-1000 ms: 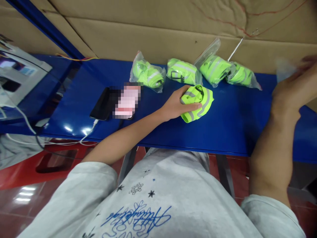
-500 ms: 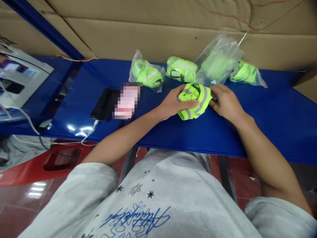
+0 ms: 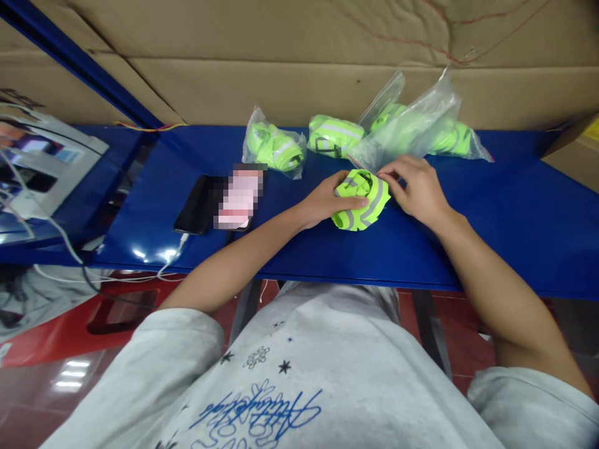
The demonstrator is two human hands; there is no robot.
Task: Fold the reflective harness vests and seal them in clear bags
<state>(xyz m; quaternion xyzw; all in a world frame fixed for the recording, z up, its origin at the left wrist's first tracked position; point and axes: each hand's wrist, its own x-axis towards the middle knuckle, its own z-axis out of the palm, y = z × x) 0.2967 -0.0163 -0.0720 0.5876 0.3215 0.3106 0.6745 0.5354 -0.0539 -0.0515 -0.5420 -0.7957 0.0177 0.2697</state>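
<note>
My left hand (image 3: 324, 201) is closed around a roll of fluorescent yellow-green reflective strap (image 3: 373, 198) with grey stripes, its thumb across the front. The roll is held just above the blue table. To its right, my right hand (image 3: 416, 190) pinches the near edge of a clear plastic bag (image 3: 402, 140), thumb and forefinger together. That bag lies slanted over other bagged yellow-green rolls behind. Its contact with the fingertips is small and partly hidden.
Along the back of the blue table (image 3: 290, 255) sit bagged rolls: one at left (image 3: 276, 146), one in the middle (image 3: 334, 134), one at right (image 3: 456, 140). Two phones (image 3: 193, 206) lie left, one cabled. A cardboard wall (image 3: 281, 68) stands behind; a white device (image 3: 70, 162) is far left.
My right hand has left the roll's right side, where a dark piece showed, and moved up-left to the bag's edge. The bag has tipped toward the hand. My left hand still holds the roll.
</note>
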